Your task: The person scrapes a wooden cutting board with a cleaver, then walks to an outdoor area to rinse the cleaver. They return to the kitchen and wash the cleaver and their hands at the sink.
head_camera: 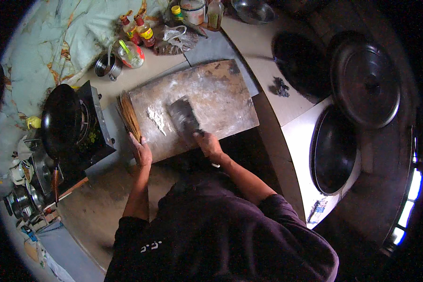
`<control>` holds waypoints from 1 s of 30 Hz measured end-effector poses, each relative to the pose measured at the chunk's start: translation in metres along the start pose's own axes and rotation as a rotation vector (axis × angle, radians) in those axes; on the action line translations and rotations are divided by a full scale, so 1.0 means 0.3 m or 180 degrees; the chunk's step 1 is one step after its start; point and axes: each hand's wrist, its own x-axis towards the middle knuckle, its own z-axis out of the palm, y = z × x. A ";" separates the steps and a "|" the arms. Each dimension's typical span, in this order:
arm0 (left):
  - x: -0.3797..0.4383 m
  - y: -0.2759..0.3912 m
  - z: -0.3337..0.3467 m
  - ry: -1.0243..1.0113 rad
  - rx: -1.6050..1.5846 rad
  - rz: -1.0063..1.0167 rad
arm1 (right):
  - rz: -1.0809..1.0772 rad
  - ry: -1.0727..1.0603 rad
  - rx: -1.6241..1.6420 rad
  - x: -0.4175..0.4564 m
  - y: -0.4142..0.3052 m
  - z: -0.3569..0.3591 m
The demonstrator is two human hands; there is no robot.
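My right hand [208,145] is closed around the handle of a broad dark cleaver [184,113], whose blade lies low over a floured wooden board [225,95] and looks blurred. Left of the blade, a patch of white flour [157,120] is spread on the board. My left hand [141,151] grips the lower end of a straw hand brush [128,111], which lies along the board's left edge with its bristles pointing away from me.
Left of the board is a gas stove [98,123] with a black wok [61,121]. Behind stand a small metal pot [108,67], a plastic tub [133,58], sauce bottles [146,34] and a plastic bag [176,42]. To the right are a large dark lid [366,84] and a big wok [335,149].
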 end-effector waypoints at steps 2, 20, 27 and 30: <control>-0.002 -0.005 0.002 -0.0066 -0.0109 -0.0182 | 0.0269 0.0819 0.0222 0.022 0.022 -0.077; -0.019 0.054 -0.022 -0.0100 0.0065 -0.0478 | 0.0704 0.0338 0.0204 0.228 -0.009 -0.144; -0.013 0.068 -0.042 0.0115 0.0580 0.0088 | -0.1400 0.0260 -0.0261 0.271 -0.059 0.069; -0.033 0.081 -0.076 -0.0173 -0.0209 -0.0517 | 0.0263 -0.0527 0.0410 0.262 -0.043 0.001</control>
